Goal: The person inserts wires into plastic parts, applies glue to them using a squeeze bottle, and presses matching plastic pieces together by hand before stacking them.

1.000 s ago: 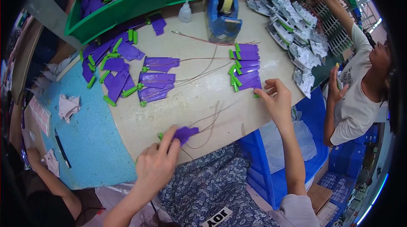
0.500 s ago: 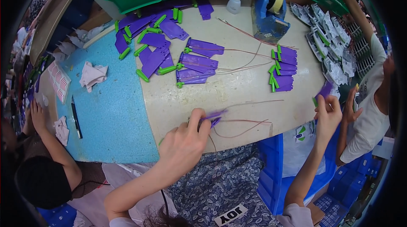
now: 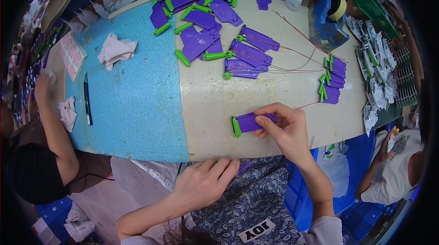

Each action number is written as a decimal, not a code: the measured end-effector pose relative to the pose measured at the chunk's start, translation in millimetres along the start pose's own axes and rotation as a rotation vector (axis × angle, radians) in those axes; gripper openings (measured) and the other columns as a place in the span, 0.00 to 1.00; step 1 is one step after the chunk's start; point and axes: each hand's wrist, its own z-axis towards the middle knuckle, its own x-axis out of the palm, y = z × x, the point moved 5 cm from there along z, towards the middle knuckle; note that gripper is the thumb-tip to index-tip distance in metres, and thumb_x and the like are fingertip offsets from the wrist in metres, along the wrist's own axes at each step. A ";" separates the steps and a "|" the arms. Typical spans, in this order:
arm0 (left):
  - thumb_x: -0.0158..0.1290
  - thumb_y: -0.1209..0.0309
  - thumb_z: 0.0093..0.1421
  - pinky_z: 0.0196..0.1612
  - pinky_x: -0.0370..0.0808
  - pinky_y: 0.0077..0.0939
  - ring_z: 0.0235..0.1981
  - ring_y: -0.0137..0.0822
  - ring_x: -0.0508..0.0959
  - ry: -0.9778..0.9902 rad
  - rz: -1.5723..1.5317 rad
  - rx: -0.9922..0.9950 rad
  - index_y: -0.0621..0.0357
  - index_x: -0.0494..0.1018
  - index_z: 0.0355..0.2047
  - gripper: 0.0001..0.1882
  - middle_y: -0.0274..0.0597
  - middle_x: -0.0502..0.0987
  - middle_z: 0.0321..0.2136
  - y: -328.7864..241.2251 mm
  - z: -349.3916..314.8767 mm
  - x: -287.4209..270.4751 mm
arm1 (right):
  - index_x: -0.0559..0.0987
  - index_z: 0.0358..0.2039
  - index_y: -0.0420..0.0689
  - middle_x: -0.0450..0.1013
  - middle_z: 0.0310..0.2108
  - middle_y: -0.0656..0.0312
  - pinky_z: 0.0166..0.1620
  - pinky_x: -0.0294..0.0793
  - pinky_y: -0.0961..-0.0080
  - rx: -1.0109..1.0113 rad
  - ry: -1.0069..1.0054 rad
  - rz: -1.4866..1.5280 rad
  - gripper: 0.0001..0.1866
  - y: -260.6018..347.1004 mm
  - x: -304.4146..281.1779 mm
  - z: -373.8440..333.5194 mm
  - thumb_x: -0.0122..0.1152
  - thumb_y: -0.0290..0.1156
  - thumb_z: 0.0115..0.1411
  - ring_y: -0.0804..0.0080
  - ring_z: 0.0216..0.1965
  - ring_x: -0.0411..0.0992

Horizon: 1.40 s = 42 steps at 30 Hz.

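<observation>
Just below frame centre, my right hand pinches a flat purple plastic panel with a green tubular end, while my left hand, lower, seems to grasp a mostly hidden purple piece: apparently a positioning step, calling next for a steady pinch.

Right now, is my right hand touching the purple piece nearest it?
Touching. The head view shows your right hand pinching that purple piece between thumb and fingers, its green end sticking out leftward.
</observation>
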 end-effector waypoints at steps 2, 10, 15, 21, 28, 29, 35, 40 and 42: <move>0.53 0.70 0.52 0.25 0.76 0.22 0.25 0.31 0.77 -0.023 0.011 -0.007 0.59 0.72 0.43 0.17 0.42 0.75 0.45 6.4 6.9 -4.1 | 0.81 0.38 0.33 0.80 0.32 0.56 0.29 0.79 0.82 0.052 -0.007 -0.007 0.08 -7.1 4.1 7.9 0.64 0.23 0.60 0.76 0.28 0.79; 0.50 0.71 0.62 0.25 0.78 0.38 0.22 0.45 0.80 -0.063 -0.275 -0.113 0.60 0.69 0.39 0.07 0.53 0.75 0.51 19.6 18.8 -8.3 | 0.79 0.35 0.37 0.74 0.30 0.61 0.35 0.71 0.75 -0.753 0.017 -0.929 0.10 37.3 23.4 0.9 0.69 0.22 0.52 0.73 0.29 0.71; 0.49 0.67 0.66 0.26 0.75 0.50 0.22 0.57 0.78 -0.024 -0.256 -0.493 0.60 0.68 0.41 0.09 0.54 0.78 0.35 41.4 15.6 -21.0 | 0.72 0.30 0.39 0.71 0.36 0.61 0.41 0.69 0.79 -0.099 0.157 -0.376 0.11 14.4 14.6 -4.1 0.68 0.19 0.53 0.78 0.35 0.69; 0.50 0.68 0.65 0.27 0.73 0.47 0.24 0.58 0.78 -0.160 -0.529 -0.480 0.61 0.68 0.42 0.11 0.55 0.77 0.29 45.3 37.4 -26.5 | 0.73 0.33 0.35 0.71 0.35 0.59 0.42 0.75 0.77 -0.238 0.155 0.180 0.11 20.0 5.7 -24.5 0.66 0.11 0.53 0.76 0.37 0.71; 0.58 0.68 0.60 0.27 0.71 0.38 0.22 0.50 0.77 -0.191 -0.928 -0.265 0.62 0.72 0.43 0.14 0.52 0.76 0.24 23.7 52.6 -24.6 | 0.73 0.32 0.38 0.72 0.36 0.56 0.43 0.75 0.77 -0.607 0.010 -0.260 0.14 26.6 4.4 -43.5 0.70 0.13 0.49 0.72 0.38 0.73; 0.60 0.68 0.59 0.26 0.71 0.37 0.22 0.49 0.78 -0.205 -0.904 -0.297 0.62 0.73 0.41 0.14 0.52 0.76 0.23 23.0 51.9 -25.1 | 0.73 0.32 0.38 0.72 0.36 0.56 0.43 0.75 0.77 -0.609 0.009 -0.262 0.14 24.0 6.1 -43.5 0.70 0.13 0.49 0.72 0.38 0.73; 0.60 0.68 0.58 0.23 0.71 0.36 0.19 0.48 0.78 -0.385 -0.798 -0.308 0.61 0.75 0.39 0.12 0.49 0.76 0.21 16.1 49.3 -23.5 | 0.76 0.35 0.36 0.75 0.34 0.56 0.39 0.76 0.77 -0.557 -0.137 -0.287 0.12 25.0 -2.6 -42.7 0.70 0.17 0.50 0.71 0.35 0.76; 0.55 0.68 0.59 0.26 0.73 0.40 0.21 0.51 0.78 -0.079 -0.725 -0.345 0.60 0.74 0.39 0.11 0.49 0.77 0.22 26.2 46.6 -9.9 | 0.78 0.38 0.34 0.79 0.29 0.59 0.38 0.75 0.79 -0.198 0.058 -0.546 0.12 37.2 -15.7 -39.9 0.69 0.18 0.52 0.73 0.31 0.78; 0.55 0.67 0.59 0.28 0.74 0.41 0.23 0.53 0.79 -0.071 -0.633 -0.236 0.59 0.74 0.40 0.12 0.51 0.78 0.23 16.3 52.4 -5.3 | 0.78 0.38 0.35 0.78 0.31 0.56 0.37 0.75 0.78 -0.243 0.063 -0.610 0.12 45.3 -7.5 -42.7 0.69 0.18 0.51 0.71 0.32 0.78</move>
